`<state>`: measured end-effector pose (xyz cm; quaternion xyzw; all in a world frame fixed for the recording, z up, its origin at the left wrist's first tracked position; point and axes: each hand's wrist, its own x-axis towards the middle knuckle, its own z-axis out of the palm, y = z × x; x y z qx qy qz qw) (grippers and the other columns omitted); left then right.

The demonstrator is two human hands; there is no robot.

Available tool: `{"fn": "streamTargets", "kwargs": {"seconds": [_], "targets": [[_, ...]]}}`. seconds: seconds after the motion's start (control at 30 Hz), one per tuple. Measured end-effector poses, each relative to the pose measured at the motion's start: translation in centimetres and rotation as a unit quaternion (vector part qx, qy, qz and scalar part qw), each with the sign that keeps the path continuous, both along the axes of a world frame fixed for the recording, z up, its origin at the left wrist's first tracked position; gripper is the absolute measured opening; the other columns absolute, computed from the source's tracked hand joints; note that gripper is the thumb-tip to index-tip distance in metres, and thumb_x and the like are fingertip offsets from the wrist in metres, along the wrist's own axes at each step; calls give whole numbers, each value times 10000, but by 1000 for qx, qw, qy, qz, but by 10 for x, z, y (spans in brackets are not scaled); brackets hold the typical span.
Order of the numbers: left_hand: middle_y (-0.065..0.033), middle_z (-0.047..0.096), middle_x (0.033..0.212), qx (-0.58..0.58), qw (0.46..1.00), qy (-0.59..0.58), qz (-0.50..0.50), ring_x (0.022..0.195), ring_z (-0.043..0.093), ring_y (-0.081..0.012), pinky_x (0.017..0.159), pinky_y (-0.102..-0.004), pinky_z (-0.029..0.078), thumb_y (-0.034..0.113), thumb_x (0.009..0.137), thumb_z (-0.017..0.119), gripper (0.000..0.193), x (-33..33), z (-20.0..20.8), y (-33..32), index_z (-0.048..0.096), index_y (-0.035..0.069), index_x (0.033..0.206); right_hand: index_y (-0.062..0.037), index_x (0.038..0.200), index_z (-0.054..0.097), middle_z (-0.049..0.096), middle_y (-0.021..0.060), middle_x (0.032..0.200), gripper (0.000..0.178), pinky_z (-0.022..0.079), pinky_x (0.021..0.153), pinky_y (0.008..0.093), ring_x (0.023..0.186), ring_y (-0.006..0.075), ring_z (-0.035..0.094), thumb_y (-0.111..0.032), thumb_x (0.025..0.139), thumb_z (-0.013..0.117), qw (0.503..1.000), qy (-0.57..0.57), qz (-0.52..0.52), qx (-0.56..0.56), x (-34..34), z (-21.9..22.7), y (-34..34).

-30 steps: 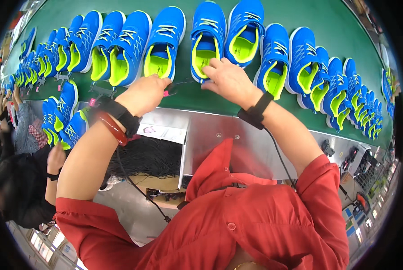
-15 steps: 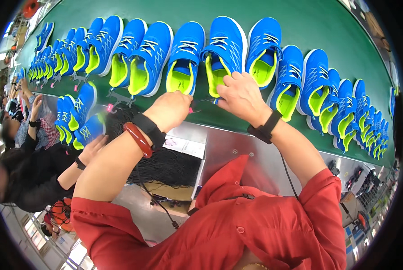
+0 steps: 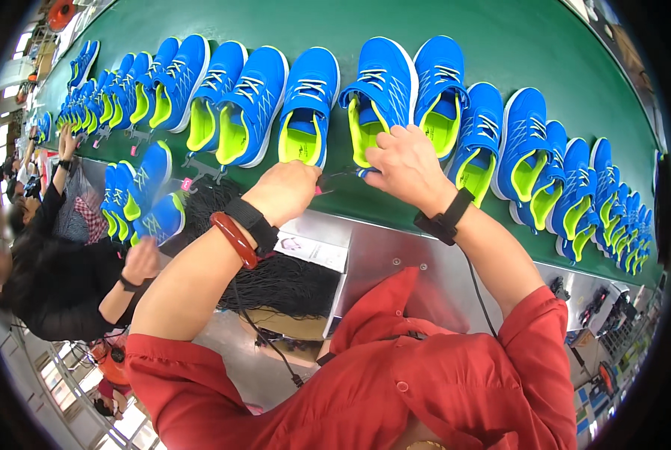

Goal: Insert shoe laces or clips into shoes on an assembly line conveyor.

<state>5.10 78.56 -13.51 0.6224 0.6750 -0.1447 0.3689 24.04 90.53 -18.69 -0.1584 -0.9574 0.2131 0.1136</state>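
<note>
In front of me a blue shoe (image 3: 310, 97) with a lime lining stands heel toward me; my left hand (image 3: 286, 191) is closed in a pinch just below its heel. My right hand (image 3: 410, 169) is closed too, at the heel of another blue shoe (image 3: 384, 79) with a strap and white sole. A thin dark cord (image 3: 340, 174) seems to run between my fingertips, with a small pink tag (image 3: 320, 189) by the left ones. The fingers partly hide what they grip. To the right of that shoe stands a further blue shoe (image 3: 442, 75).
Blue shoes line the green table (image 3: 493, 37) on both sides. Grey plastic hangers (image 3: 200, 166) lie at its near edge on the left. Below are a bundle of black cords (image 3: 290, 283) and a printed sheet (image 3: 313, 251). A co-worker's hand (image 3: 142, 259) is near more shoes (image 3: 155, 169).
The view has shifted slightly, so the shoes appear a little lower. My hands keep nearly the same pose. The co-worker's hand has moved away from the shoes beside it.
</note>
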Motion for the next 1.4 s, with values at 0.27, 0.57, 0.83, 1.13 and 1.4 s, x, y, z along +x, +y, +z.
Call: {"fn": "streamTargets", "kwargs": {"seconds": [0.27,0.57,0.83,1.13,1.4], "targets": [[-245,658,900,1,1000,7,-3,884,648,-381,782,-450,508,-1,821,472,328,8,4,3,639,16,1102,-159,675,663,566,25,677,171,400,641,365,724,211,560,-294,644,764,1000,-11,11,20,3,0,2],[-263,629,1016,-1,999,-1,49,942,629,-400,800,-457,503,-2,818,478,345,25,16,15,616,46,1131,-158,657,661,580,32,680,126,401,643,363,731,209,570,-261,656,734,998,-41,5,54,2,-5,6],[-221,629,928,132,978,-140,75,962,604,-389,818,-474,488,70,812,522,253,27,5,13,573,46,1059,-3,895,599,604,156,1001,242,469,821,440,935,367,568,13,663,665,984,159,-79,23,6,-43,22],[-151,653,915,133,978,160,-15,859,651,-347,686,-465,538,194,840,516,238,84,38,25,698,52,897,-49,1096,615,548,176,1248,357,426,958,437,1147,376,520,-7,746,670,991,72,-92,-70,85,39,18],[-228,496,1238,224,969,41,-91,1148,471,-405,976,-464,398,136,577,857,761,136,33,42,536,118,1266,-42,837,623,610,99,804,112,467,735,391,854,282,592,-124,796,689,907,29,-386,-166,342,107,27]]}}
